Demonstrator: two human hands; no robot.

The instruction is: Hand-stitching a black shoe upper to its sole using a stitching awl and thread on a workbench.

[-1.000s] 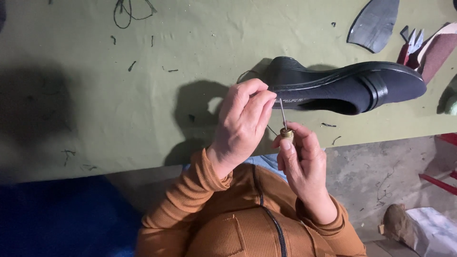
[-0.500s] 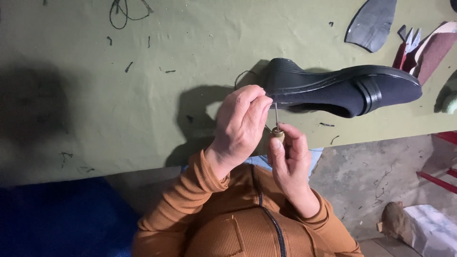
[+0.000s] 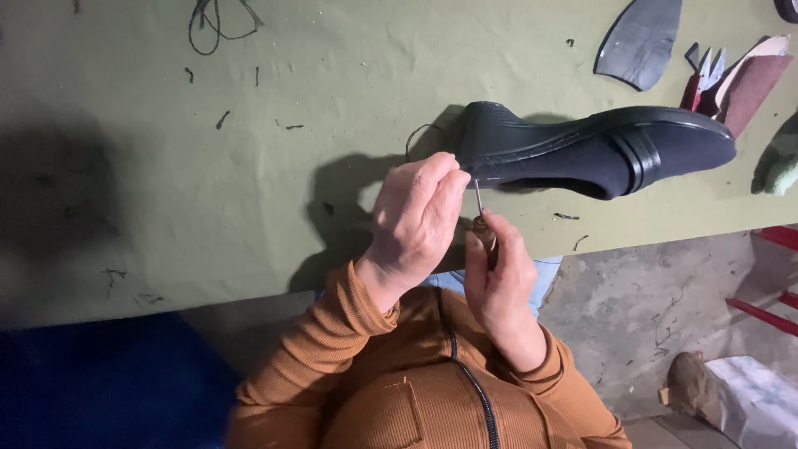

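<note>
Right hand: the right hand (image 3: 501,278) is curled tight around a wooden-handled awl with a thin metal spike (image 3: 480,218), the spike pointing up toward the shoe.
Left hand: the left hand (image 3: 413,218) has its fingertips pinched together at the spike's tip, just beside the heel.
Shoe: a black slip-on shoe with a moulded sole (image 3: 594,150) lies on its side near the front edge of the olive-green worktop (image 3: 166,183).
Thread: a dark thread (image 3: 418,133) loops by the heel.
Nearby: a dark leather offcut (image 3: 642,41) lies further back on the worktop.

Matt black shoe (image 3: 598,150); thin metal awl (image 3: 480,199); olive cloth tabletop (image 3: 208,183).
</note>
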